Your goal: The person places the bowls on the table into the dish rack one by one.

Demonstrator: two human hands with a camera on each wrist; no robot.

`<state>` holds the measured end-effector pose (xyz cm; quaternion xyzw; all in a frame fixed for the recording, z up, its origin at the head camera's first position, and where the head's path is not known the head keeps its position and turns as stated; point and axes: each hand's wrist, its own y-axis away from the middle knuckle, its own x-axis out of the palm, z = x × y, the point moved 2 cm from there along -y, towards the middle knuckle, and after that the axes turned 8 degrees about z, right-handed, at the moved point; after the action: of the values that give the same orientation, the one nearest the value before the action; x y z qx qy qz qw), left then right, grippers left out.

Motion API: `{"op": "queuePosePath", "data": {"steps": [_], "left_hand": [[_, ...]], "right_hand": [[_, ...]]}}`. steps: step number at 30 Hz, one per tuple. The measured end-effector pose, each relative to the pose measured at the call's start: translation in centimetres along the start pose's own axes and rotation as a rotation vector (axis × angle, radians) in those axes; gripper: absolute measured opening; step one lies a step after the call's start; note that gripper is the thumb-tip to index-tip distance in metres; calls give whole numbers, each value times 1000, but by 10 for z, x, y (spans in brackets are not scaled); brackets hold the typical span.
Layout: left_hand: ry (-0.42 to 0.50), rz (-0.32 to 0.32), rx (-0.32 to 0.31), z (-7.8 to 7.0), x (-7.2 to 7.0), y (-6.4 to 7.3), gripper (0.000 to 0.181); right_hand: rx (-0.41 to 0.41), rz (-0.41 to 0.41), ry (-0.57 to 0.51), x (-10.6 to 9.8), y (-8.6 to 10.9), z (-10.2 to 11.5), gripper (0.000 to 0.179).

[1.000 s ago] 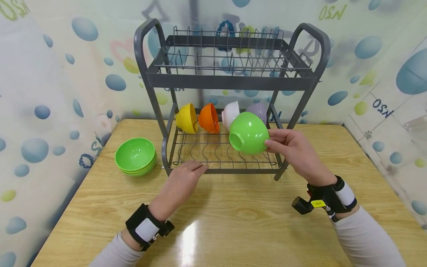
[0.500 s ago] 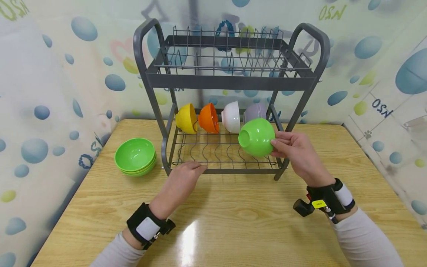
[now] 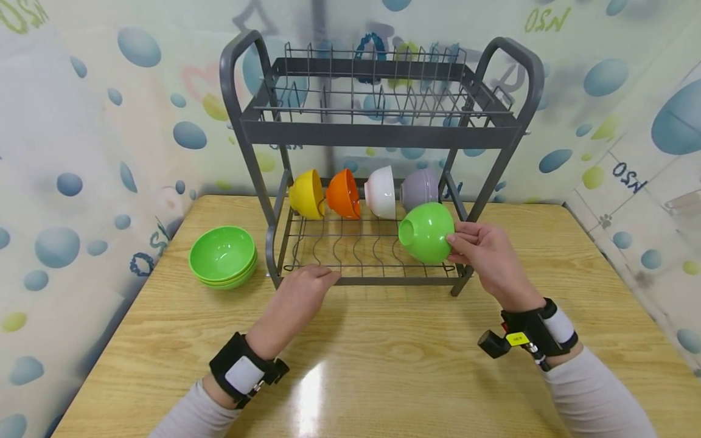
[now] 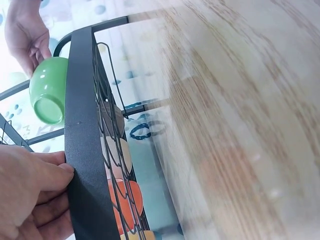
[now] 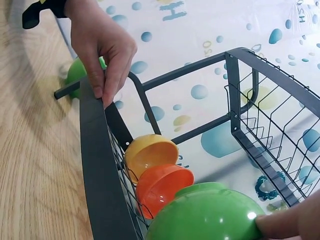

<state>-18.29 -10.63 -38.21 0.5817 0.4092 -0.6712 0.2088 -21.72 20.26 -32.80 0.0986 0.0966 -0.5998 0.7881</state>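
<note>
My right hand (image 3: 487, 255) pinches the rim of a green bowl (image 3: 427, 233), tilted on its side with its foot facing left. The bowl is over the right front of the lower tier of a grey dish rack (image 3: 378, 134). Behind it, a yellow bowl (image 3: 306, 194), an orange bowl (image 3: 343, 194), a white bowl (image 3: 380, 192) and a purple bowl (image 3: 419, 188) stand on edge along the back. With thumb and fingers, my left hand (image 3: 301, 298) grips the lower tier's front rail (image 4: 86, 130).
Left of the rack, a stack of green bowls (image 3: 223, 254) sits on the wooden table (image 3: 383, 359). The rack's upper tier (image 3: 378, 100) has wire dividers and a curved handle at each side. A patterned wall covering (image 3: 137, 121) rises behind the table.
The green bowl in my right hand has moved right and down, showing more of the white and purple bowls behind it. My left hand has stayed on the rail.
</note>
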Motion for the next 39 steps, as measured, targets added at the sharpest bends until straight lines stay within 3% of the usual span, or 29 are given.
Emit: {"op": "queuePosePath", "data": {"steps": [18, 39], "left_hand": [[13, -26, 1, 0, 1, 0, 29], [-7, -46, -2, 0, 2, 0, 29]], "right_hand": [[42, -49, 94, 2, -4, -10, 46], [30, -108, 359, 9, -11, -13, 38]]}}
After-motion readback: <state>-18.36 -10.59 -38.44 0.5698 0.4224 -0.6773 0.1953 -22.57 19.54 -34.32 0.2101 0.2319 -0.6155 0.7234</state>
